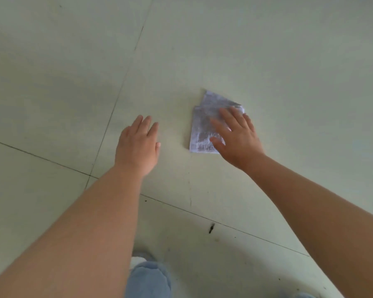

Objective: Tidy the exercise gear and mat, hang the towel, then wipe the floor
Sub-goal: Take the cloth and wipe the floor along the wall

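Down on the pale floor (267,61), my right hand (237,136) presses flat, fingers spread, on the folded cloth (205,125) to wipe; my left hand (138,145) hovers open and empty, probably for balance.

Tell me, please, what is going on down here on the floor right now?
A person is wiping the tiled floor by hand. Their right hand lies flat, fingers spread, on a folded pale cloth and presses it to the tile. The left hand is open beside it, apart from the cloth, holding nothing. A dark mark sits on a tile seam nearer the person, away from the cloth.
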The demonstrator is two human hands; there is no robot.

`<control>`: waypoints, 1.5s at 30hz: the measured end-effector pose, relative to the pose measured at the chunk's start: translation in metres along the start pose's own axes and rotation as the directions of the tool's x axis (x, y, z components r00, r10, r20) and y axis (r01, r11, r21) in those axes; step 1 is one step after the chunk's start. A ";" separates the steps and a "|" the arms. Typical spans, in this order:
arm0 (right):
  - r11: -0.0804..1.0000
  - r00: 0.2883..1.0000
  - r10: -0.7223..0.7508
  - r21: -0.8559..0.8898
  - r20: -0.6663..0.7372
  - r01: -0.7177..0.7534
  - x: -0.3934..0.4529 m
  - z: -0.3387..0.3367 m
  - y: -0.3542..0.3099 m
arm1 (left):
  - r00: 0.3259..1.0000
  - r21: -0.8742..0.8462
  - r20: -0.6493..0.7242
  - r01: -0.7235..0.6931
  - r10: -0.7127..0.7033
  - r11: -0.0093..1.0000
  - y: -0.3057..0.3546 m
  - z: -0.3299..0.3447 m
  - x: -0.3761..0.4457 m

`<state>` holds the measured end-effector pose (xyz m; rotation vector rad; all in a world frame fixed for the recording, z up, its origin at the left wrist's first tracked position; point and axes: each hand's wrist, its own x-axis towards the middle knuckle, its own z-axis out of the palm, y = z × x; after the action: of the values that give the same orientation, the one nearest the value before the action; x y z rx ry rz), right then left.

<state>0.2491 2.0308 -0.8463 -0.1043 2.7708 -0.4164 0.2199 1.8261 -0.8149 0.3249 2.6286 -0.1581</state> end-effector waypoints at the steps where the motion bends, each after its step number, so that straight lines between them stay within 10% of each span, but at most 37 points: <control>1: 0.999 0.991 0.030 0.011 0.129 -0.032 0.003 0.005 -0.002 | 1.000 0.024 0.029 -0.004 0.003 1.000 -0.008 0.009 -0.003; 13: 0.950 0.935 -0.299 -0.038 0.189 0.311 -0.088 0.090 -0.043 | 0.990 -0.111 0.087 0.116 -0.107 0.987 -0.049 0.033 -0.013; 17: 0.992 0.998 0.045 -0.118 0.052 -0.039 -0.094 0.060 0.037 | 0.993 -0.171 0.002 0.114 -0.115 0.979 -0.031 0.026 0.004; 20: 0.873 0.871 0.488 0.023 -0.047 -0.488 -0.050 0.022 0.062 | 0.996 -0.179 0.021 0.086 -0.083 0.980 -0.022 0.033 0.003; 23: 0.775 0.787 0.616 0.152 0.030 -0.613 0.011 0.004 0.041 | 0.998 -0.182 0.039 0.059 -0.053 0.982 -0.030 0.039 0.001; 28: 0.984 0.983 0.171 0.047 0.061 -0.174 0.054 0.032 -0.056 | 0.989 -0.189 -0.050 0.124 -0.136 0.974 -0.057 0.036 0.008; 33: 0.969 0.970 -0.234 -0.067 0.061 0.238 -0.003 0.076 -0.061 | 0.989 -0.170 -0.054 0.124 -0.135 0.978 -0.062 0.020 0.034; 37: 0.992 0.988 0.103 -0.059 -0.113 -0.111 -0.011 0.047 0.045 | 0.978 -0.225 -0.049 0.186 -0.201 0.956 -0.044 0.018 0.049; 39: 0.906 0.873 0.422 0.100 -0.244 -0.411 0.006 0.014 0.086 | 0.975 -0.232 -0.070 0.191 -0.212 0.954 -0.039 0.023 0.049; 43: 0.475 0.508 0.860 0.434 -0.045 -0.766 0.050 -0.034 0.108 | 0.981 -0.234 -0.024 0.184 -0.195 0.955 -0.038 0.024 0.044; 45: 0.446 0.502 0.865 0.443 0.010 -0.778 0.073 -0.033 0.080 | 0.980 -0.255 -0.024 0.183 -0.195 0.949 -0.042 0.028 0.041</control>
<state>0.1671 2.1074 -0.8639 1.4454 2.4298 -0.7033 0.1867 1.7887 -0.8563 -0.0112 2.6853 0.1232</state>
